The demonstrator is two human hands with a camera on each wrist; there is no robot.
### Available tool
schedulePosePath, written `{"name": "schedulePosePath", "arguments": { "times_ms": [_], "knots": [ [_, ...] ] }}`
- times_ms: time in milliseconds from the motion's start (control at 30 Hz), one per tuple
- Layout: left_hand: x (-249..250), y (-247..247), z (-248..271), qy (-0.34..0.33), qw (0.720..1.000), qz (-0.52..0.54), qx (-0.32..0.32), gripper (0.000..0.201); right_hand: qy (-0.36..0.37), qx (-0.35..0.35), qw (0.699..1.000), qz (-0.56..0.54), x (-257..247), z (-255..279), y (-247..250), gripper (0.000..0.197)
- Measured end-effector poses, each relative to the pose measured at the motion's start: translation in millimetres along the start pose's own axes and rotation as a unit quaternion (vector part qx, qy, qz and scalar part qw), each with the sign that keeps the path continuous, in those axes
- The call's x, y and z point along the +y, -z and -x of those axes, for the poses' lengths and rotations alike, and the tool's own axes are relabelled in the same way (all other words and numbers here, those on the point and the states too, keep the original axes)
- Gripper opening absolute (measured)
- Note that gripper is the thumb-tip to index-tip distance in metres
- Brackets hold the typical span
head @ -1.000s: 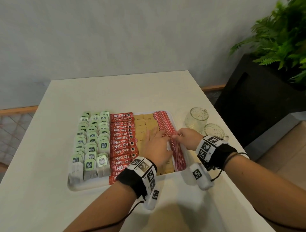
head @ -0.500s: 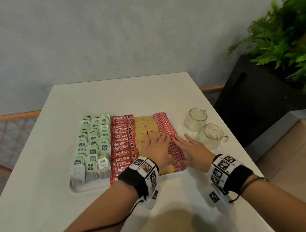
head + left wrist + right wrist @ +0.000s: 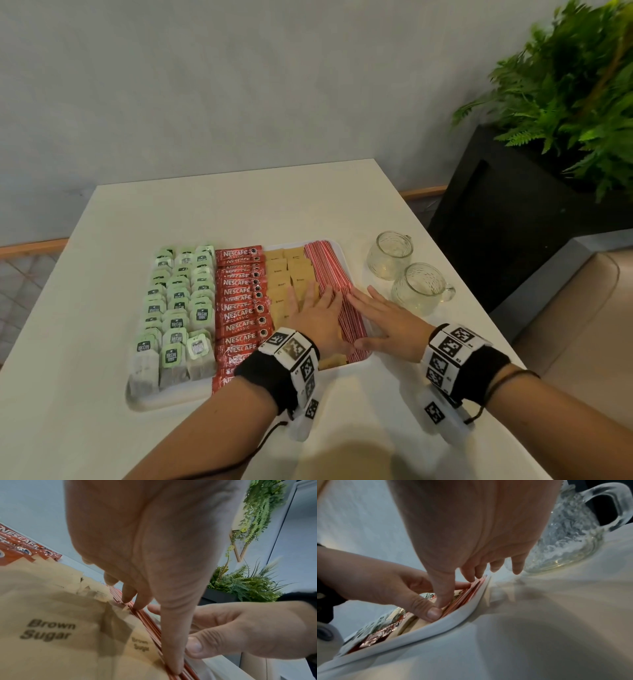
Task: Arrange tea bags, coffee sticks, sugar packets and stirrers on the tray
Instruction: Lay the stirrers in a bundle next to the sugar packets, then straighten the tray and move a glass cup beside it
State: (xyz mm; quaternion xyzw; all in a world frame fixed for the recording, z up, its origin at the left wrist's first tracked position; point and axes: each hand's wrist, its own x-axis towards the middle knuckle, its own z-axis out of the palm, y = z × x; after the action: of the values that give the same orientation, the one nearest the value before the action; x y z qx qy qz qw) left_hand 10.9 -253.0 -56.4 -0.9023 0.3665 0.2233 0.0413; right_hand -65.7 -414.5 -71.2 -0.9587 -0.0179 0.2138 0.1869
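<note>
A white tray (image 3: 164, 401) holds rows of green tea bags (image 3: 178, 308), red coffee sticks (image 3: 241, 301), brown sugar packets (image 3: 284, 270) and red stirrers (image 3: 329, 270). My left hand (image 3: 318, 315) lies flat over the sugar packets, its fingers straight and its thumb side against the stirrers (image 3: 150, 626). My right hand (image 3: 387, 315) lies flat along the tray's right edge, fingers straight, with the thumb touching the stirrers (image 3: 467, 595) from the other side. The stirrer bundle sits between the two hands. Neither hand holds anything.
Two clear glass cups (image 3: 390, 253) (image 3: 419, 289) stand on the white table just right of the tray, close to my right hand's fingers. A black planter with a fern (image 3: 565, 102) stands beyond the table's right edge. A wall is behind.
My right hand let go of its pinch on the stirrers, flattened and slid back along the tray's right edge. The left hand has stayed flat on the sugar packets.
</note>
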Motion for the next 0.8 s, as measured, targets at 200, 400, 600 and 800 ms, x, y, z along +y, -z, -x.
{"name": "schedulePosePath", "arguments": {
  "times_ms": [200,400,600,800],
  "knots": [
    [-1,-4,-1,0.008,1.000,0.008,-0.011,0.105,-0.009,-0.028,0.999,0.039,3,-2,-3,0.088],
    [-2,-9,-2,0.007,1.000,0.009,-0.009,0.108,-0.007,-0.031,0.998,0.056,2,-5,1,0.093],
    [-2,-9,-3,0.015,1.000,0.018,-0.006,0.110,-0.019,-0.030,0.998,0.055,-2,-9,2,0.099],
    [-5,-9,-5,0.010,1.000,0.000,-0.002,0.111,-0.028,-0.044,0.996,0.066,-6,-8,8,0.100]
  ]
}}
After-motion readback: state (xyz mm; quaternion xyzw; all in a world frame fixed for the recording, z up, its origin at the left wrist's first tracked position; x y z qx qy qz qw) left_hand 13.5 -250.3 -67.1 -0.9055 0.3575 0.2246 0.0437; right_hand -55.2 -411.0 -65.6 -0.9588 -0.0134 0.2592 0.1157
